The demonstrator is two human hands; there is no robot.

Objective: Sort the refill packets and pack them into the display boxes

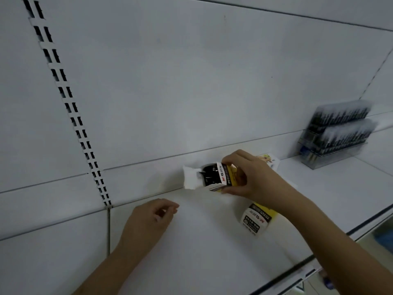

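One open display box (214, 177), refills visible at its mouth, pinched above the shelf (202, 241) by right hand (244, 175) fingers, likely for packing; left hand (148, 222) loosely curled, holding nothing.

Right hand (244, 177) grips an open refill box (214, 177); left hand (148, 220) hovers loosely curled.

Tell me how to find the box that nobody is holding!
Start at the white shelf. Look under the right hand's wrist: the small yellow, white and black box lies flat there. Its twin, the open box, is up in that hand.
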